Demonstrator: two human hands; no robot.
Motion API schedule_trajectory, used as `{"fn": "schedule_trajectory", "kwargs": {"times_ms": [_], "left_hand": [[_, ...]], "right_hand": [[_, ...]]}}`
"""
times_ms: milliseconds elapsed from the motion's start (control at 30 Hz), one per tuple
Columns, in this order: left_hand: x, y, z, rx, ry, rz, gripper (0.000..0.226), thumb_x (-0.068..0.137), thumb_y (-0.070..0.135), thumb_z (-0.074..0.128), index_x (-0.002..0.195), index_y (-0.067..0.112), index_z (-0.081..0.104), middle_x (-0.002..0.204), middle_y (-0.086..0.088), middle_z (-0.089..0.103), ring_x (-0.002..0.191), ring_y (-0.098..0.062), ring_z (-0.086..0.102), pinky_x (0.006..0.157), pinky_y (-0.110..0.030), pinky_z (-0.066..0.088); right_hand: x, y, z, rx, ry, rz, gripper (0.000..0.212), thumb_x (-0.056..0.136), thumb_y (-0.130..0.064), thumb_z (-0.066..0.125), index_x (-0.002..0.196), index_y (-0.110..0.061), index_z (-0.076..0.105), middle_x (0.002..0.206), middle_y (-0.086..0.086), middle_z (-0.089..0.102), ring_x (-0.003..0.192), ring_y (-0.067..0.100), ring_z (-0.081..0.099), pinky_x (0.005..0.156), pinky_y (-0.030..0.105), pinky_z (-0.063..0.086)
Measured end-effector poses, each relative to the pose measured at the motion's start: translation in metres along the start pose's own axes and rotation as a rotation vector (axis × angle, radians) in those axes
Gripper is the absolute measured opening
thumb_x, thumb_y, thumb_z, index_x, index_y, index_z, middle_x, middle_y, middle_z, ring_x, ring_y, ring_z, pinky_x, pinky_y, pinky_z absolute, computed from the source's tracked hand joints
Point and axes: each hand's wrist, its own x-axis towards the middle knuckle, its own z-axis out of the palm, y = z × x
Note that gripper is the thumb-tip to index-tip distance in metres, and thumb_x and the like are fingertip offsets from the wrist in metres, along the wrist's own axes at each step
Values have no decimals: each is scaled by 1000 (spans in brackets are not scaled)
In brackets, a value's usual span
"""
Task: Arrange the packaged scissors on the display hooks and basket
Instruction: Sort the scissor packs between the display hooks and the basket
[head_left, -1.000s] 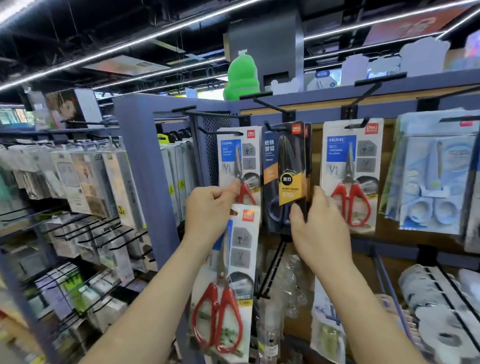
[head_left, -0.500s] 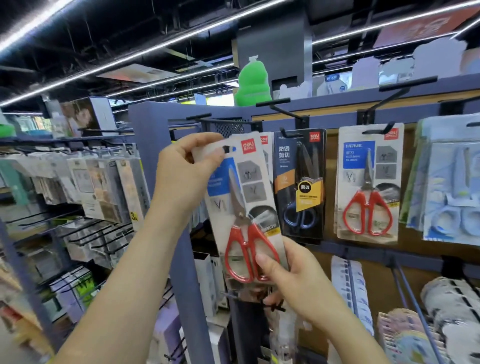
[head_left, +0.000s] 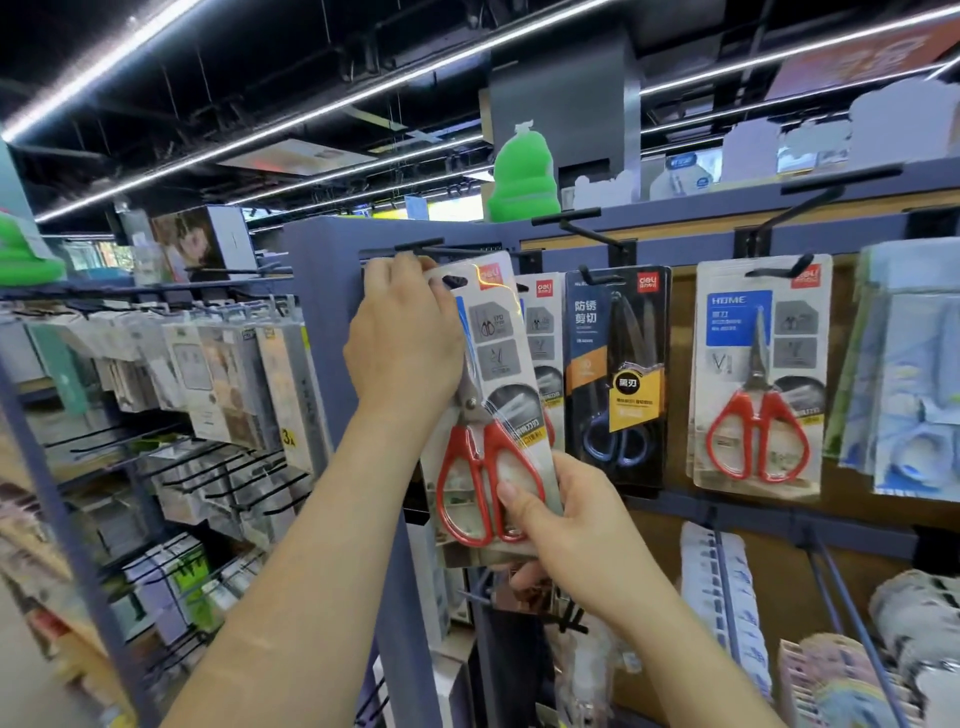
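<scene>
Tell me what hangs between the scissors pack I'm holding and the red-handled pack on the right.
Between the held pack and the right red-handled pack, the head view shows a partly hidden white pack, then the dark pack of blue-handled scissors.

Left hand (head_left: 402, 353) covers upper-left of red-handled scissors blister pack (head_left: 498, 364); second carded scissors pack (head_left: 543, 332) behind it shows only a right strip.

Both hands have raised the red-handled scissors pack (head_left: 488, 405) (slightly tilted) to the hook (head_left: 452, 253).
</scene>
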Motion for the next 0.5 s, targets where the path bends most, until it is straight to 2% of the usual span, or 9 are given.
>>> {"fn": "schedule_trajectory", "kwargs": {"times_ms": [67, 133, 200, 267, 300, 333, 400, 433, 500], "left_hand": [[0, -4, 1, -15, -9, 54, 31, 105, 26, 35, 124, 10, 54, 130, -7, 51, 108, -29, 53, 76, -32, 29], [1, -8, 2, -62, -14, 93, 28, 105, 23, 36, 118, 8, 56, 129, -6, 52, 102, -26, 52, 74, -28, 27], [0, -10, 5, -121, -44, 109, 23, 104, 20, 37, 112, 7, 55, 134, -7, 51, 100, -25, 53, 75, -31, 33], [-4, -11, 5, -177, -128, 107, 35, 104, 22, 37, 135, 12, 51, 150, -4, 43, 128, -23, 48, 100, -29, 38], [-8, -12, 5, -213, -184, 91, 42, 104, 24, 39, 146, 16, 42, 155, -1, 38, 138, -17, 40, 106, -21, 28], [-12, -13, 5, -257, -240, 68, 48, 104, 27, 42, 151, 19, 34, 154, 4, 38, 139, -9, 37, 101, -12, 24], [-24, -20, 8, -356, -347, 15, 59, 100, 34, 51, 154, 25, 27, 142, 17, 47, 122, 9, 46, 92, -3, 27], [-30, -25, 12, -394, -395, 3, 65, 96, 40, 56, 153, 29, 26, 136, 22, 48, 114, 14, 48, 93, -4, 32], [-41, -35, 22, -478, -482, -22, 78, 84, 56, 63, 150, 38, 27, 139, 20, 47, 121, 5, 49, 106, -24, 40]], "right_hand": [[-1, 0, 2, -15, 17, 3, 10, 97, -26, 59, 102, -17, 61, 103, 15, 68, 76, 34, 72, 53, 38, 60], [-3, -1, 7, -17, 54, -23, 11, 97, -25, 60, 101, -15, 61, 100, 16, 68, 75, 32, 72, 50, 37, 59], [-2, -2, 12, -73, 121, -84, 16, 97, -24, 59, 99, -9, 60, 94, 16, 68, 70, 27, 71, 49, 38, 59], [0, -5, 15, -162, 171, -135, 16, 97, -24, 58, 95, -8, 60, 88, 11, 69, 67, 19, 70, 54, 37, 60], [1, -6, 16, -177, 174, -140, 15, 97, -25, 58, 94, -11, 61, 86, 8, 70, 66, 18, 70, 56, 39, 60], [2, -7, 17, -169, 168, -132, 14, 97, -26, 57, 93, -13, 60, 85, 7, 70, 65, 20, 71, 56, 43, 60], [6, -5, 18, -173, 173, -114, 12, 97, -31, 56, 93, -20, 59, 86, 4, 70, 65, 24, 71, 56, 48, 60], [8, -2, 19, -202, 188, -118, 10, 96, -33, 55, 92, -25, 58, 86, 2, 69, 66, 23, 71, 58, 48, 60], [12, 5, 19, -302, 206, -114, 10, 95, -41, 51, 94, -31, 54, 87, -2, 69, 72, 21, 71, 65, 47, 60]]}}
